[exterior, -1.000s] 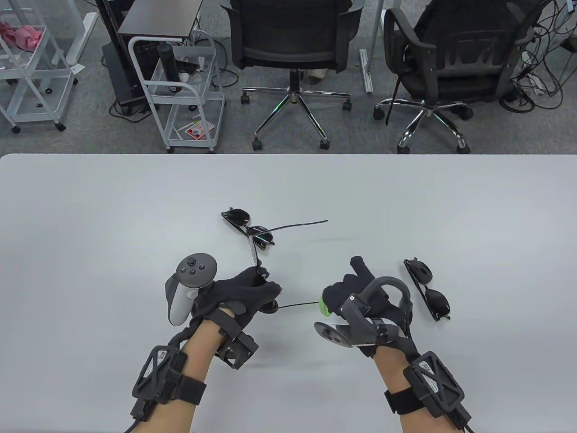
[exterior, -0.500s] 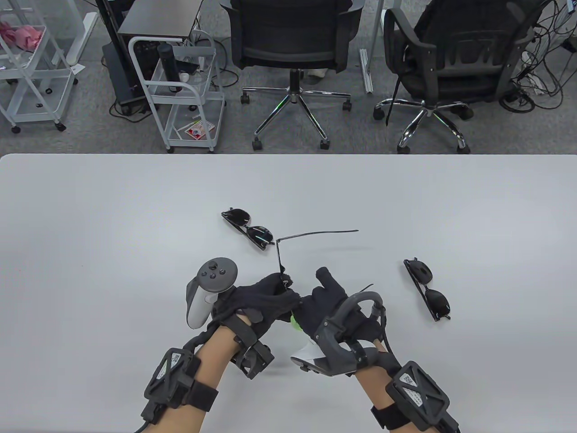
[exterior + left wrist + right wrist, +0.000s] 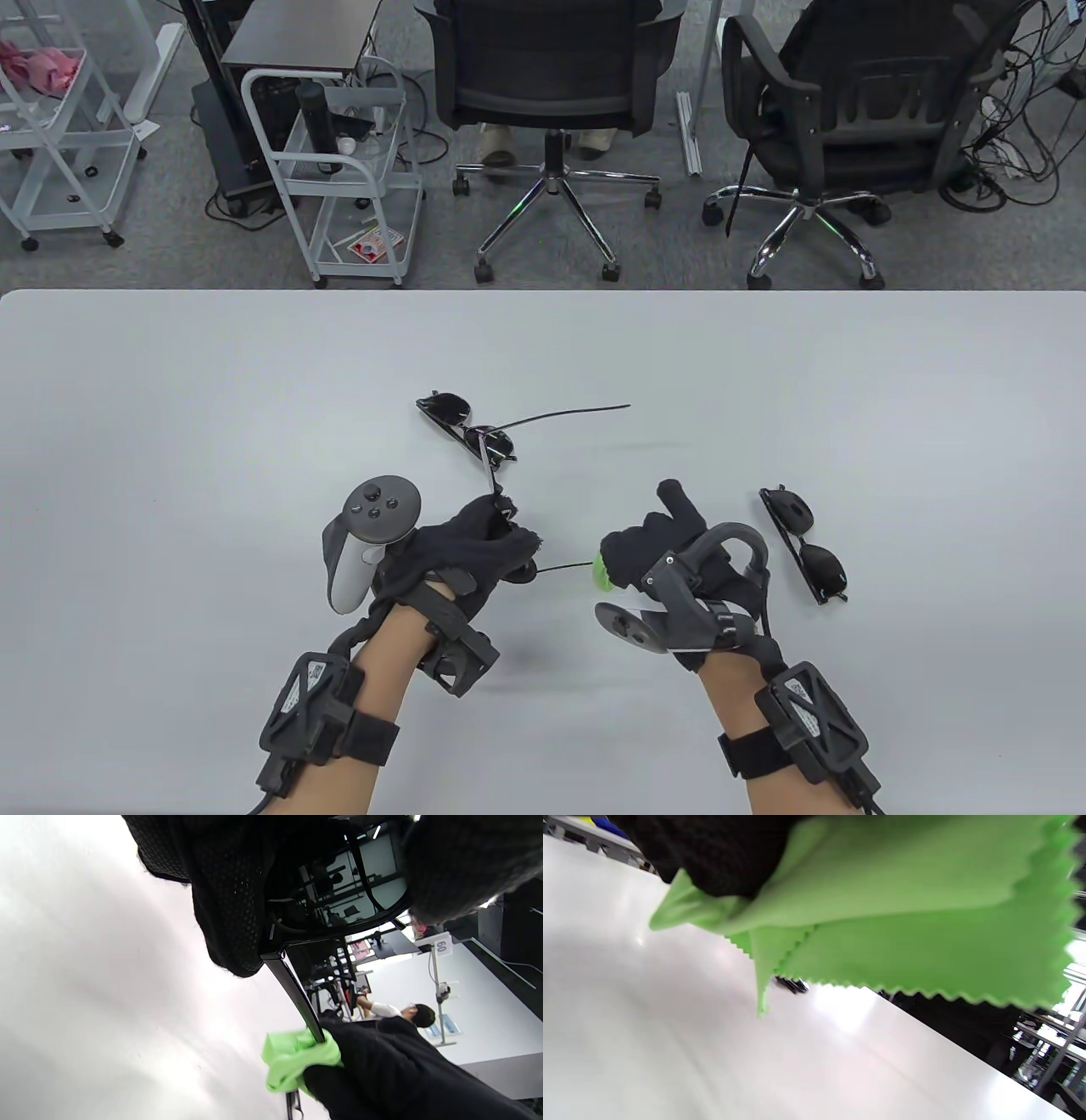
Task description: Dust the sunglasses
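The left hand point(image 3: 475, 552) is gripping black-framed dark-lens sunglasses point(image 3: 339, 891) above the white worktop point(image 3: 170, 407), while the right hand point(image 3: 657, 552) is pinching a green zigzag-edged cleaning cloth point(image 3: 882, 912) around one temple arm.

One pair of sunglasses point(image 3: 465, 430) lies behind the left hand point(image 3: 462, 552), another pair point(image 3: 804, 544) beside the right hand point(image 3: 657, 543).
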Action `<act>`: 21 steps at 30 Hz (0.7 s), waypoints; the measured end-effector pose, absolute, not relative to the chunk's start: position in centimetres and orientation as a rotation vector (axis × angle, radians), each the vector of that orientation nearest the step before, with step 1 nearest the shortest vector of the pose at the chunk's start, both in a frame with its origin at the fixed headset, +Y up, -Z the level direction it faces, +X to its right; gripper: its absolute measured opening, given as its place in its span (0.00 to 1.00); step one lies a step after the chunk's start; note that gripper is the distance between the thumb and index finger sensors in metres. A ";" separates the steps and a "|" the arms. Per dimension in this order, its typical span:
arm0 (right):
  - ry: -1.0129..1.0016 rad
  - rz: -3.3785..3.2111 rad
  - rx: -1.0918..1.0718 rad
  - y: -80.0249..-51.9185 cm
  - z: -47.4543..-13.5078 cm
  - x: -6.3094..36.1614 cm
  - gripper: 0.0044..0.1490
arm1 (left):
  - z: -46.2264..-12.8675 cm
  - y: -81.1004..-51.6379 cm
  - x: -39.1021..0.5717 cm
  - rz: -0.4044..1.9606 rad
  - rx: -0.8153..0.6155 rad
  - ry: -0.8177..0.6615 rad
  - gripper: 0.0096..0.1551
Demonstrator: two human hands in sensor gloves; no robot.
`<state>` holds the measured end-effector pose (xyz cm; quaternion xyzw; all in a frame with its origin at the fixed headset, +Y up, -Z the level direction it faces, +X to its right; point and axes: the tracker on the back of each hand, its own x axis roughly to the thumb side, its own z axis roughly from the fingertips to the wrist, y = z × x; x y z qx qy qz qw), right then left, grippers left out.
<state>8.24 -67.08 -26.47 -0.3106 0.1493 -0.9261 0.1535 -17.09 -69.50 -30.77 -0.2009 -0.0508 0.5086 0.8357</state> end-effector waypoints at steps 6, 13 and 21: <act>0.275 -2.685 -0.848 -67.7 -26.9 8.4 0.29 | -30.8 -69.5 -17.2 0.967 -0.412 -0.113 0.59; 0.529 -2.802 -0.833 -65.0 -25.8 9.1 0.30 | -30.6 -69.3 -17.2 0.879 -0.397 -0.112 0.59; 0.123 -2.942 -0.569 -65.3 -26.9 11.6 0.30 | -31.2 -69.9 -19.5 0.900 -0.346 -0.008 0.59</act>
